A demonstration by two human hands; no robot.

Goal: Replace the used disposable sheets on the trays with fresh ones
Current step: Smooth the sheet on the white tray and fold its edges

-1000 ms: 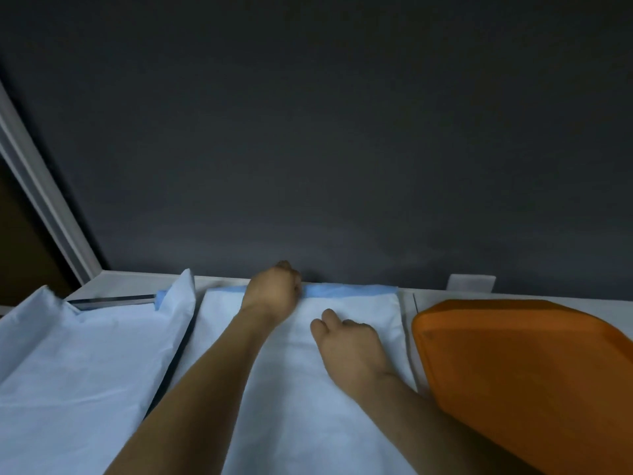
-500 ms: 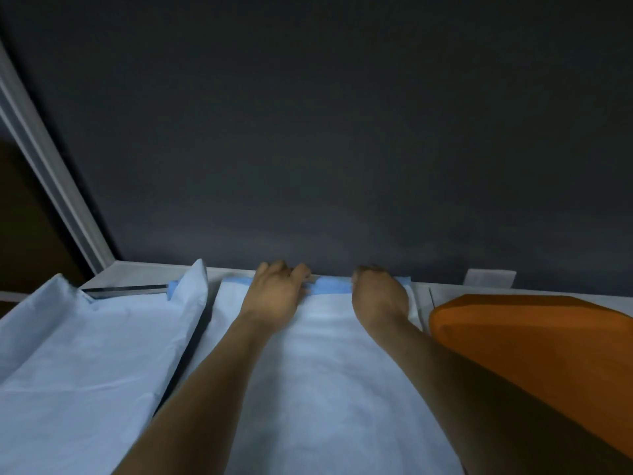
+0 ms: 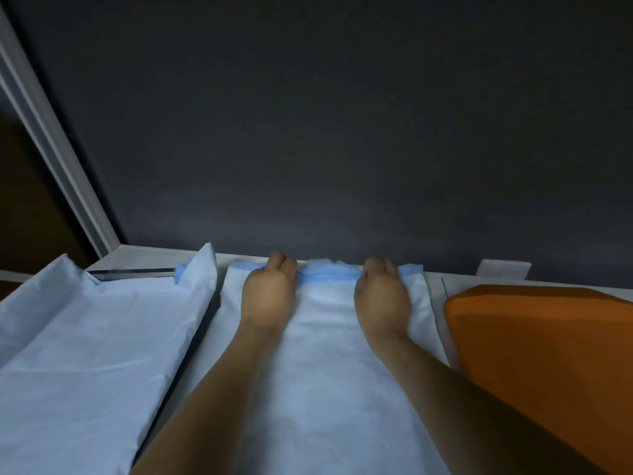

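A white disposable sheet (image 3: 325,371) with a blue underside lies over the middle tray, running from the near edge to the wall. My left hand (image 3: 269,294) and my right hand (image 3: 382,299) both sit at its far end, fingers curled over the bunched blue edge (image 3: 327,274) between them. A second tray on the left carries another white sheet (image 3: 92,344), whose far corner stands up beside a strip of bare metal rim (image 3: 137,272). The fingertips of both hands are hidden behind the sheet's far edge.
An orange tray (image 3: 548,354) lies on the right, close to my right forearm. A dark grey wall (image 3: 325,132) rises directly behind the white counter (image 3: 144,257). A white door frame (image 3: 51,142) slants at the left. A small white block (image 3: 503,269) sits by the wall.
My right hand has moved from the middle of the sheet forward to its far edge and curled over it. The blue edge now bunches up between both hands.
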